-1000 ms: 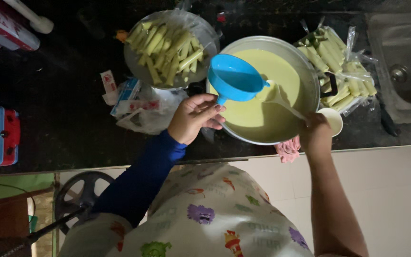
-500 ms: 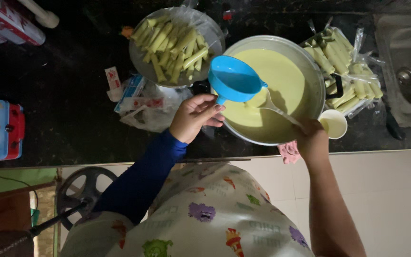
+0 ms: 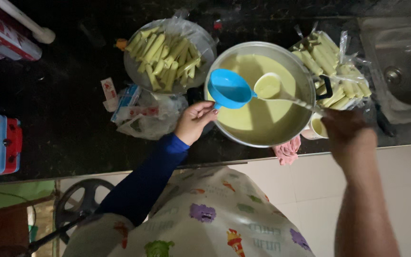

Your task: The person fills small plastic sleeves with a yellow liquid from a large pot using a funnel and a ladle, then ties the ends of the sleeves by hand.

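A dark stone worktop [image 3: 72, 119] runs across the head view, with a steel sink [image 3: 400, 66] at the far right and pale tiles below its near edge.

At the middle stands a wide metal pot [image 3: 281, 54], filled with smooth, pale yellow-green liquid. The left hand [image 3: 193, 121] is closed on the handle of a blue funnel [image 3: 228, 88], holding it over the left side of the pot. The right hand [image 3: 341, 126] grips the long handle of a ladle [image 3: 268, 85], whose bowl sits full of the same liquid, level and just beside the funnel's mouth.

The step in hand looks like ladling the liquid toward the funnel; tipping it in would call for a steady, slow tilt so nothing runs over the funnel's rim.

Far left of the pot, a bowl [image 3: 134, 78] lined with plastic holds many slim filled tubes of the pale mixture. More such tubes lie in a clear bag [image 3: 338, 71] to the pot's right. A small cup [image 3: 316, 128] sits by the right hand, and a pink cloth [image 3: 287, 150] lies at the near edge.
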